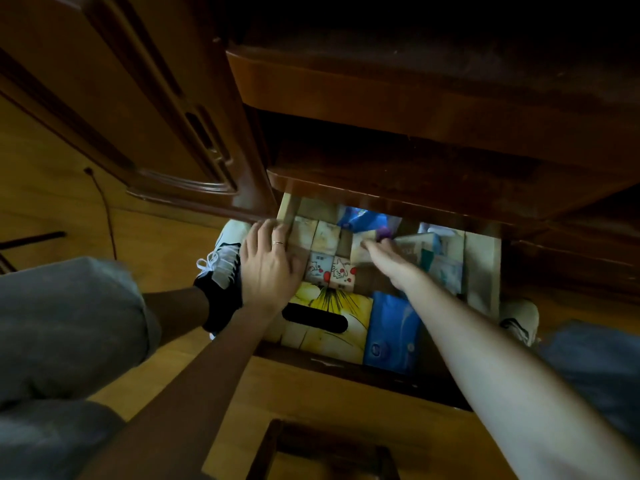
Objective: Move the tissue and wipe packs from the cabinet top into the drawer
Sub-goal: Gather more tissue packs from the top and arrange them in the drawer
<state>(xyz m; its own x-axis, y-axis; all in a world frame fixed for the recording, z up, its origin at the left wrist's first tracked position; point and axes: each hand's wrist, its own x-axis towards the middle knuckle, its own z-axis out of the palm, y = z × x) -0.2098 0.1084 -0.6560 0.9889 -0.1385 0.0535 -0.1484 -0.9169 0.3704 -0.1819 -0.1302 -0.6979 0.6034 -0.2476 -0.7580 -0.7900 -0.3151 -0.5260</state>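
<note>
The open drawer (483, 268) sits low in the wooden cabinet and is packed with tissue packs. My left hand (268, 268), a ring on one finger, lies with straight fingers over the left side of a block of small cartoon-printed tissue packs (330, 258). My right hand (389, 256) reaches in from the right and touches the block's right side; its fingertips are blurred. A yellow tissue box (332, 303) with a dark oval slot lies at the drawer's front. Beside it is a blue wipe pack (391, 327). More blue and white packs (438, 258) fill the right and back.
The cabinet top (415, 74) overhangs the drawer, and an upper drawer front (398, 178) shades its back. A carved wooden panel (138, 109) stands at the left. My knees and shoes flank the drawer on the wooden floor (294, 403). A thin cable (104, 209) runs at the left.
</note>
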